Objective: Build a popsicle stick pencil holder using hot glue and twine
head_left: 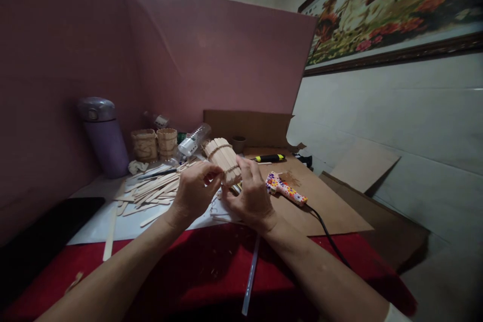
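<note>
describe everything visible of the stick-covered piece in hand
The stick-covered piece is pale, wood-like: flat sticks side by side in a rounded shape, with twine-like bands near both ends. It tilts, upper end leaning left. The right hand holds its lower right; the left hand is at its lower left.

Your stick-clad cylinder [225, 159]: smooth, matt pale wood, bound in rough, fibrous twine [220, 149]. Before you, at the near edge of the tabletop [211, 256], matt red cloth [181, 276] under a glossy translucent plastic rod [251, 276]; toward the far edge, a clear, shiny plastic bottle [194, 141] and dull brown cardboard [264, 130].
</note>
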Tool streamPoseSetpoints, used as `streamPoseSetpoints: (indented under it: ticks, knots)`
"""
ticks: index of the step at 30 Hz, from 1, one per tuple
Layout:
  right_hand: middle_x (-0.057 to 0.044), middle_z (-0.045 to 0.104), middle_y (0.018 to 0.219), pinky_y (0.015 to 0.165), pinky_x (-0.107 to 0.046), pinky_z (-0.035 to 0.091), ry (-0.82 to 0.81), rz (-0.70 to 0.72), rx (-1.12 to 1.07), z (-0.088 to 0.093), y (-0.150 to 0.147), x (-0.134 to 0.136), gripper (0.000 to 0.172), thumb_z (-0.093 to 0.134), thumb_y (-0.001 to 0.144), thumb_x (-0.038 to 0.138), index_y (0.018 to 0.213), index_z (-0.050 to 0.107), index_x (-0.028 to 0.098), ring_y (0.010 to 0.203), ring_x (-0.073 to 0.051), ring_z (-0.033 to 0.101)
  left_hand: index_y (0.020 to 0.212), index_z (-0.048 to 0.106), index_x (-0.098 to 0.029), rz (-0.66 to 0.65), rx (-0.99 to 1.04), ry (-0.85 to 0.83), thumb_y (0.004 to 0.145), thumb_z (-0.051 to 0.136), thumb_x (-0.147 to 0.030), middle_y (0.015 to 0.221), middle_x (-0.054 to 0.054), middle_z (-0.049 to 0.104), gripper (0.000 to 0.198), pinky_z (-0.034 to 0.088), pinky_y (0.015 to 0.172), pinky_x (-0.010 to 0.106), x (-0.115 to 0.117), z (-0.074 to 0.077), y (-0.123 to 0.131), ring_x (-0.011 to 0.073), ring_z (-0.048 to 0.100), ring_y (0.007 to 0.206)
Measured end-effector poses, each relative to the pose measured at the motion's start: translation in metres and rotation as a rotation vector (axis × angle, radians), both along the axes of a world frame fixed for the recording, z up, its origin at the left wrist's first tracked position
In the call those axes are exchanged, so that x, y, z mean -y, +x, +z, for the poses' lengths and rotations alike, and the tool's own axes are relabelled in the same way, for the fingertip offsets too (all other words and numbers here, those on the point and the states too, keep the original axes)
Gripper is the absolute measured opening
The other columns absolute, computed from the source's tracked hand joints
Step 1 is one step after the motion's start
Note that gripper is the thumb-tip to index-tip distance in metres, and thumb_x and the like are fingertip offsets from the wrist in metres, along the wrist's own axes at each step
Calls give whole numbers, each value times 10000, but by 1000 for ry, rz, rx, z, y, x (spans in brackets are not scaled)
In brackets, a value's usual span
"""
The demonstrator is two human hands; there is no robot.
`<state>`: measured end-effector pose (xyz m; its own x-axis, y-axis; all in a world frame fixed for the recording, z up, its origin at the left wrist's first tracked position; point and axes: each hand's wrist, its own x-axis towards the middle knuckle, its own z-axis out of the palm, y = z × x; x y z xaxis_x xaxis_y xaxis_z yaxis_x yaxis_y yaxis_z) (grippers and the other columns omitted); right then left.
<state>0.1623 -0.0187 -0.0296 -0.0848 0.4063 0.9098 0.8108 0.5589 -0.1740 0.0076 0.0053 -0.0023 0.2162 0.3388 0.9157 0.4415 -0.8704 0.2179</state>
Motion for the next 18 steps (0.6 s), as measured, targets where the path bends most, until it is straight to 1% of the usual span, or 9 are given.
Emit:
streamPoseSetpoints:
  ticks: [3, 6, 8, 11, 14, 18]
  knots:
    - [-201, 549, 1205, 966, -524, 532, -5, 4, -7, 0, -1, 1, 664, 634, 759, 285, 1360, 421, 100, 1141, -328, 550, 724, 630, -170, 52, -43, 56, 794, 595, -112, 633, 3, 637, 98, 448, 536, 249, 3, 2, 0, 128, 554, 546]
    - [-209, 560, 1188, 972, -520, 528, -7, 20, -32, -1, -3, 2, 647, 634, 763, 288, 1343, 432, 83, 1133, -326, 555, 725, 604, -176, 123, -137, 139, 833, 572, -117, 635, 8, 614, 128, 437, 569, 275, 7, 3, 0, 147, 536, 590]
    - [-203, 565, 1177, 958, -522, 535, -4, 29, -49, -1, -4, 2, 629, 630, 777, 301, 1339, 436, 94, 1119, -321, 562, 736, 598, -175, 152, -195, 193, 864, 553, -120, 643, 19, 613, 146, 443, 605, 298, 10, 4, 0, 162, 532, 621]
    - [-192, 567, 1175, 938, -534, 539, -1, 27, -65, -1, -4, 2, 617, 623, 792, 323, 1342, 432, 119, 1108, -321, 568, 746, 598, -178, 175, -249, 246, 903, 522, -129, 678, 44, 629, 181, 461, 657, 319, 14, 5, 0, 183, 546, 679]
    - [-194, 567, 1177, 933, -545, 535, -15, 29, -78, 0, -4, 4, 616, 630, 798, 339, 1339, 430, 124, 1102, -327, 572, 752, 606, -175, 181, -301, 308, 912, 508, -126, 700, 64, 636, 193, 472, 670, 329, 18, 7, 1, 198, 545, 702]
    - [-169, 549, 1198, 943, -518, 534, -80, 85, -107, 5, -5, 11, 592, 654, 811, 292, 1344, 423, 174, 1101, -302, 573, 800, 634, -156, 206, -332, 387, 900, 517, -114, 720, 83, 643, 159, 481, 672, 343, 24, 10, 2, 216, 543, 716]
